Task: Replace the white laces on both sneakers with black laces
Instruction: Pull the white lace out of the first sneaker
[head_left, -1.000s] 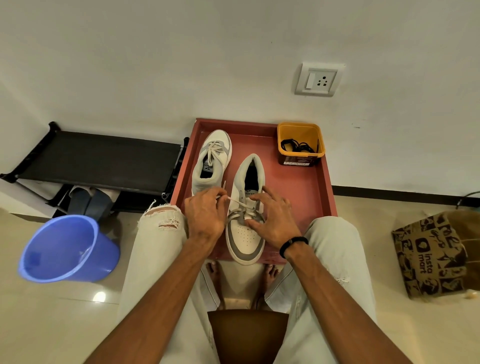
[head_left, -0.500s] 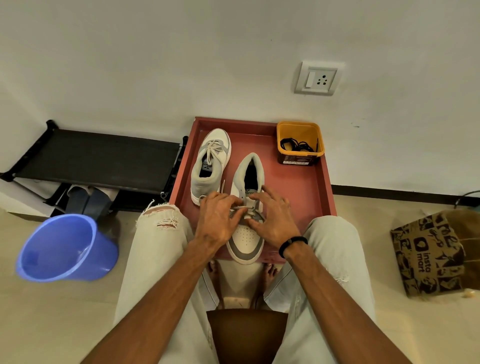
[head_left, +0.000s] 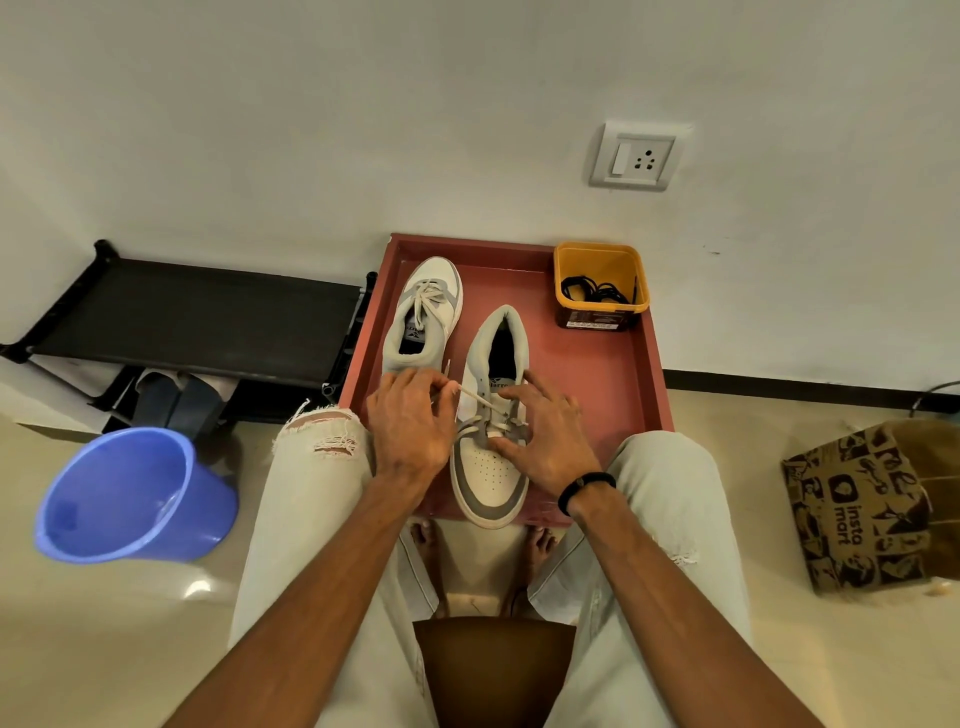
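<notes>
— Pinching the white lace (head_left: 475, 397), the left hand (head_left: 410, 431) had it drawn taut off the near sneaker (head_left: 491, 467) on the red tray (head_left: 613, 374), didn't it?

— Yes; the right hand (head_left: 550, 441) lay spread on that shoe, steadying it. Black laces (head_left: 597, 292) waited in the yellow tub (head_left: 602, 312). I judged a sideways tug could snag the lace in an eyelet, or drag the shoe.
</notes>
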